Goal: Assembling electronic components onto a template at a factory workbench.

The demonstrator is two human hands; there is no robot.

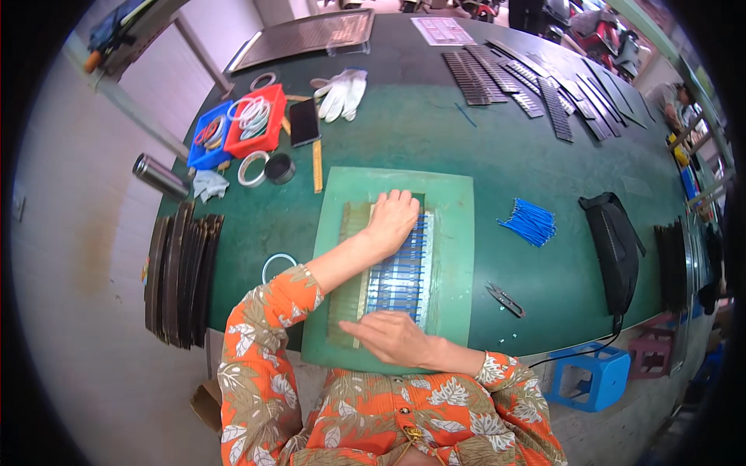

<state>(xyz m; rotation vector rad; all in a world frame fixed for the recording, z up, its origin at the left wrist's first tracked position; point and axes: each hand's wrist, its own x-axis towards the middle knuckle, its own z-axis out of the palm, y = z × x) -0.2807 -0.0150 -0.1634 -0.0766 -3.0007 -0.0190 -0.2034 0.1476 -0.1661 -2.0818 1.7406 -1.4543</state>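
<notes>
A green board [454, 272] lies at the table's near edge. On it is a flat rectangular jig [353, 256] holding a row of blue wires [400, 276] laid crosswise, with clear or whitish strips running along them. My left hand [394, 221] rests on the jig's far end, fingers curled down; what lies beneath the fingertips is hidden. At the near end my right hand [392, 339] lies low over the jig, its fingers stretched to the left, nothing visibly gripped. Right of the board are a bundle of loose blue wires [530, 223] and a pair of thread snips [506, 300].
Far left stand a red bin [256, 124] and a blue bin [208, 155], near tape rolls [252, 168], a phone [305, 123] and a white glove [343, 95]. Dark slotted strips [474, 75] lie far right. A long black object [614, 245] with a cable lies right, above a blue stool [590, 377].
</notes>
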